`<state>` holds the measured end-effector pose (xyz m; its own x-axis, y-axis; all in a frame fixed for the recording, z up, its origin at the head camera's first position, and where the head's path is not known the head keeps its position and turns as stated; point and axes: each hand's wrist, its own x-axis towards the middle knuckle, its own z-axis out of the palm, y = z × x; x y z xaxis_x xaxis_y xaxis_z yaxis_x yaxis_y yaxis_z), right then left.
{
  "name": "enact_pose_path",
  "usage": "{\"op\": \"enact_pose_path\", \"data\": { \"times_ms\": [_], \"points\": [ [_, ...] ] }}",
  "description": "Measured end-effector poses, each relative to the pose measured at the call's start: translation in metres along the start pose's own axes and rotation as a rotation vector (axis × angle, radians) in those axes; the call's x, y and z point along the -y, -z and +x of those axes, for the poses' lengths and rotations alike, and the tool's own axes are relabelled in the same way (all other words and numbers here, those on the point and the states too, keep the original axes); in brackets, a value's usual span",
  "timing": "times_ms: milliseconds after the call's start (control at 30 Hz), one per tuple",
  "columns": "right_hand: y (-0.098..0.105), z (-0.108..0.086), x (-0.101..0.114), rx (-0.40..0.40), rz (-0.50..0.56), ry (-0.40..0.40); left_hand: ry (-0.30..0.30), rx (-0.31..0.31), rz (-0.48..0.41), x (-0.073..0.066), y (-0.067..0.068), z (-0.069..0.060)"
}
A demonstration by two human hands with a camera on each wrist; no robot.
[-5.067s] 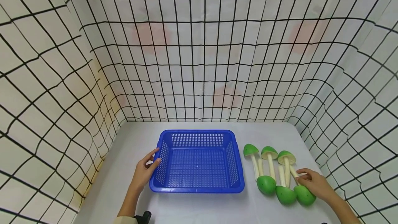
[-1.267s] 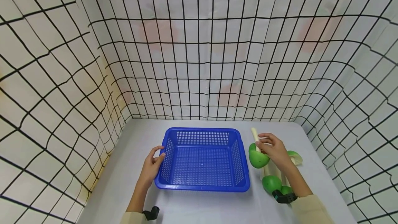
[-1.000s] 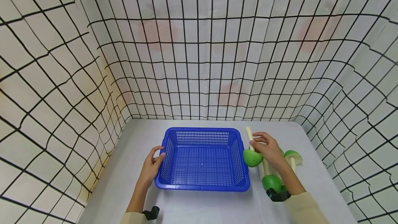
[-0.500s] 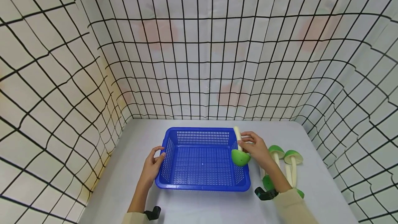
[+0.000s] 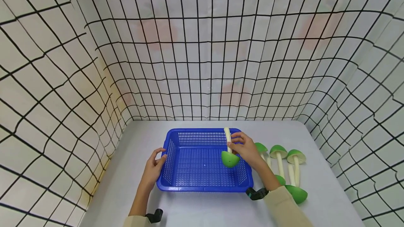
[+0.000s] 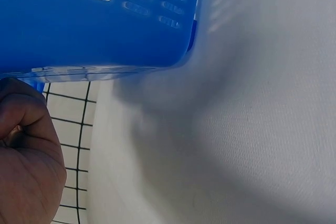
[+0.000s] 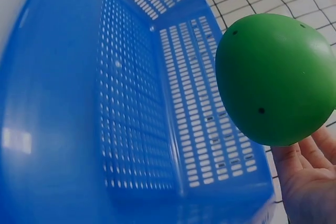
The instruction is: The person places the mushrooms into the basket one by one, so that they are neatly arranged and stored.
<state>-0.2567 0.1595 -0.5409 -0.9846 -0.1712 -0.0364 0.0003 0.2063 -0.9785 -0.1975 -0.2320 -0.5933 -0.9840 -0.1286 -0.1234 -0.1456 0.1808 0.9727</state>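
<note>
A green-capped toy mushroom [image 5: 230, 159] hangs cap-down over the right part of the blue plastic basket [image 5: 205, 189]. My right hand [image 5: 247, 150] pinches its pale stem between thumb and fingers. In the right wrist view the dotted green cap [image 7: 275, 80] covers the stem and part of the hand [image 7: 310, 182]. At the basket's left side, my left hand [image 5: 153, 168] grips the rim with thumb and curled fingers. The left wrist view has that hand [image 6: 26, 156] just below the basket wall [image 6: 94, 35]; its fingertips are hidden there.
Several more green-capped mushrooms [image 5: 296, 194] lie on the white table [image 5: 202, 209] to the right of the basket, partly behind the right forearm. Black grid netting [image 5: 208, 62] over white cloth walls the table at the back and both sides.
The right hand has gone from the mushroom group leftward with one mushroom, past the basket's right rim to above its inside. My left hand keeps its grip on the rim.
</note>
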Motion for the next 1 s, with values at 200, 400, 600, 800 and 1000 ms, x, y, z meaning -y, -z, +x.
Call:
{"op": "enact_pose_path", "data": {
  "times_ms": [200,400,600,800,1000],
  "points": [
    [-0.017,0.001,0.002,0.031,0.026,-0.03,0.016,0.016,-0.024,0.0,0.001,-0.003],
    [-0.036,0.007,0.001,0.027,0.015,-0.041,0.01,0.047,-0.029,-0.028,0.002,-0.015],
    [-0.054,0.009,0.002,0.031,0.031,-0.045,0.018,0.046,-0.026,-0.025,0.001,-0.011],
    [-0.07,0.009,0.002,0.048,0.04,-0.052,0.019,0.032,-0.031,-0.005,-0.001,0.0],
    [-0.085,0.01,0.007,0.078,0.062,-0.08,-0.006,0.013,-0.032,0.002,-0.001,0.0]
  ]
}}
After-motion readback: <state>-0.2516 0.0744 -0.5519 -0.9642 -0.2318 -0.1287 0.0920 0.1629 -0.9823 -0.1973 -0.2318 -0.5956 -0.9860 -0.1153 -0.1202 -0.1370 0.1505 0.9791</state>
